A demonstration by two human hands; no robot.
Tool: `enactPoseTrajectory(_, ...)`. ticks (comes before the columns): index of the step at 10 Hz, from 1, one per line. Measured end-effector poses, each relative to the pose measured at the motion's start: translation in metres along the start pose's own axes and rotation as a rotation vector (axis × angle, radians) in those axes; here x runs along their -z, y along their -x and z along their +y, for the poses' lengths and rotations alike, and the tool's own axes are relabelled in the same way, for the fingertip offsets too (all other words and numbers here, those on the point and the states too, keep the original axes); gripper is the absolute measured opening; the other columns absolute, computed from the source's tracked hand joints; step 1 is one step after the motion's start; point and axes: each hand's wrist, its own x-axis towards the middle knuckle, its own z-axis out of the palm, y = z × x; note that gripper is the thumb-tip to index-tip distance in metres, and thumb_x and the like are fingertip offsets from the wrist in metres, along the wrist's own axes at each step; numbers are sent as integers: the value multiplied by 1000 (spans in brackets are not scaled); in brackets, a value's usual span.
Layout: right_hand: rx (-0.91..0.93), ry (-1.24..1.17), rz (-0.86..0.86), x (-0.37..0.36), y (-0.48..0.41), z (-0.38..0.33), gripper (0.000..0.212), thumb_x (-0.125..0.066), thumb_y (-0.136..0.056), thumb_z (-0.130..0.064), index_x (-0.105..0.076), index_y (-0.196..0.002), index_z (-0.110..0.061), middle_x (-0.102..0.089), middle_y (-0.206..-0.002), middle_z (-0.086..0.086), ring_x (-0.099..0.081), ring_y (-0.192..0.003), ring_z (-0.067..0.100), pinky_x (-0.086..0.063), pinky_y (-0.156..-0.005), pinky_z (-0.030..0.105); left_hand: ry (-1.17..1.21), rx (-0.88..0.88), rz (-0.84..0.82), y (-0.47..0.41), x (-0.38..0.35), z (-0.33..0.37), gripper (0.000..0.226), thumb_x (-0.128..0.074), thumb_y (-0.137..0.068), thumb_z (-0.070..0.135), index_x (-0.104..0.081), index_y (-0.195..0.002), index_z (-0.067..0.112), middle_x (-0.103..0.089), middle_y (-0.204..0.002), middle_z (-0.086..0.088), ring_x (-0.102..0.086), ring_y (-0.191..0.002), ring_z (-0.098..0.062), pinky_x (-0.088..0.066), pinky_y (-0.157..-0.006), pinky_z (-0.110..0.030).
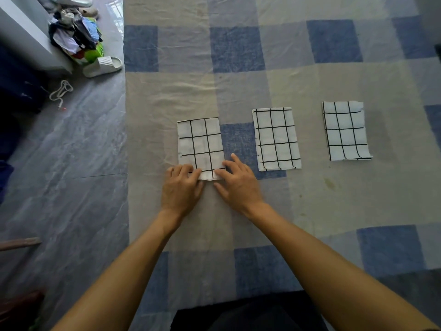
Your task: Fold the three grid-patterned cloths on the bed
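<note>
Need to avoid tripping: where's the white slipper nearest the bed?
Head view, upper left: the white slipper lies on the floor beside the bed, below the clothes pile.

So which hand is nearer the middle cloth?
Right. Both are on the left cloth, at its near edge: the right hand at the corner beside the middle cloth, the left hand at the opposite corner.

Laid flat in a left-to-right row on the bed [238, 211], well apart, as upright white rectangles gridded in black: left cloth [200, 144] nearest, middle cloth [276, 139] slightly farther, right cloth [346, 131] farthest, its right edge ragged.
</note>
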Motion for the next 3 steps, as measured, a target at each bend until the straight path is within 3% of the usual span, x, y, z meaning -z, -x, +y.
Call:
enactPoseTrajectory(1, 0, -8, -55, 8, 4, -1, 40, -62, -87, -37, -61, -119, -13, -52, -135, 13, -31, -138, 34, -31, -108, 46, 10, 48, -92, 0, 7, 8, 42, -58, -85, 47, -63, -105, 11, -59, -97, -11, -55, -87, -28, -42, -76, -39)
enactPoseTrajectory(2, -20, -62, -76, 17, 4, -3, 43, -60, -89, -36, -57, -125, -13, -48, -139, 12, -28, -140, 32, -30, -110, 46, -14, 83, -124, -1, 12, 11, 40, -59, -85, 43, -62, -107, 10, -58, -100, -13, -55, -90, -30, -42, -79, -40)
enactPoseTrajectory(3, -82, -117, -33, 29, 1, -9, 43, -58, -90, -36, -56, -127, -14, -50, -136, 11, -37, -134, 30, -35, -107, 47, 17, 155, -134, -1, 17, 19, 43, -57, -86, 44, -60, -113, 11, -59, -108, -13, -55, -99, -30, -41, -85, -40)
